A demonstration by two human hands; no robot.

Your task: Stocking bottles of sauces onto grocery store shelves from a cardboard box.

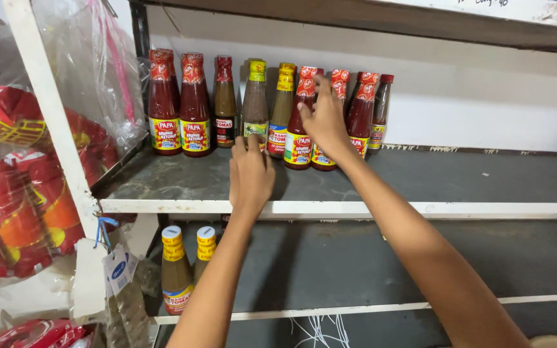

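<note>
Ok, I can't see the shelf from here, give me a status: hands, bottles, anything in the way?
Left hand at base of brown-sauce bottle. Right hand on red ketchup bottle in the row. Neighbour bottles packed tight both sides; shelf to the right.

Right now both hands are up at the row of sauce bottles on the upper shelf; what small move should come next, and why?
Probably close the right hand around the red bottle it rests against, since its fingers sit at the neck but the grip looks loose. The left hand lies low by the brown bottle, near enough to steady that neighbour. The bottles stand tightly packed on the upper shelf, so a nudge could tip others.
</note>
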